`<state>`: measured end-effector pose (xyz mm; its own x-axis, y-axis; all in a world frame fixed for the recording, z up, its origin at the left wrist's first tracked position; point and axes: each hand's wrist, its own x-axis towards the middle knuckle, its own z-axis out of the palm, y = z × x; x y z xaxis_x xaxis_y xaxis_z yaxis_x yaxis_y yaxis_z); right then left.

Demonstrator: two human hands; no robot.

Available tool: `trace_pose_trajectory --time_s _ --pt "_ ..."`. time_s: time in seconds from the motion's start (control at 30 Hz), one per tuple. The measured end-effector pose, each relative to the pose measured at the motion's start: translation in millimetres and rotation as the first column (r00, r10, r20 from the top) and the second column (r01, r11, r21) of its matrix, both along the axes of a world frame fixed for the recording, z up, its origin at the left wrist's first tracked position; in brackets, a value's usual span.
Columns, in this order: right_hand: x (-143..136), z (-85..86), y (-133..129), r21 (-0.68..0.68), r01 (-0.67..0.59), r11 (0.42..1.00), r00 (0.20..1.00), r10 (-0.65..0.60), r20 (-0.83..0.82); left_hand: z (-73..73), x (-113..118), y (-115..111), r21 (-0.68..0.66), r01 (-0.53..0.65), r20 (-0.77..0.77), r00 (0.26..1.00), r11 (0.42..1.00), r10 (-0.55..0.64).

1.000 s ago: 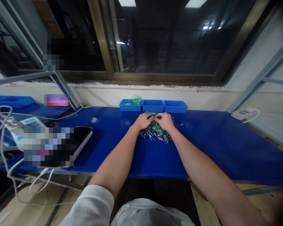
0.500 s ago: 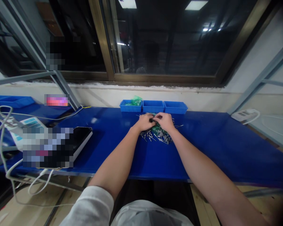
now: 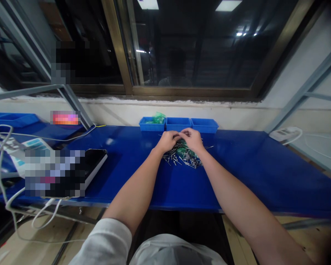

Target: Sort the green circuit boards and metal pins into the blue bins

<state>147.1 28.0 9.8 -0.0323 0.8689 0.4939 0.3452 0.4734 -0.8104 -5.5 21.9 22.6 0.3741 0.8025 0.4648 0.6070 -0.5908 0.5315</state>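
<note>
One dark-screened device (image 3: 95, 158) is lying at the left of the blue table (image 3: 245, 158), and next, near the wall (image 3: 116, 110), a row of three blue trays (image 3: 178, 127) is standing, its leftmost holding green plastic (image 3: 158, 118). The left hand (image 3: 168, 141) is arching, fingers curled, over a loose pile of thin metal pins (image 3: 192, 161), which is lying between and beneath both hands with green film (image 3: 182, 150) among it. The right hand (image 3: 193, 140) is holding bent fingertips close to the left's; it is impossible to say whether either is pinching a pin.
</note>
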Motion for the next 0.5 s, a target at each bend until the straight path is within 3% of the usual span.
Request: trace_pose_trajectory --time_s 0.17,0.37,0.5 --pt "2.1 -2.8 3.1 -0.037 -0.048 0.998 0.999 0.047 -0.028 0.2 -4.0 3.4 -0.091 -0.006 0.081 0.997 0.996 0.013" --pt "9.4 0.2 4.6 -0.093 -0.02 0.995 0.994 0.01 -0.107 -0.3 -13.5 9.3 -0.306 0.124 0.241 0.969 0.944 -0.049" --pt "10.9 -1.1 4.8 -0.109 -0.08 0.991 0.993 0.07 -0.095 -1.5 -15.8 9.5 -0.385 0.213 0.38 0.923 0.898 -0.056"
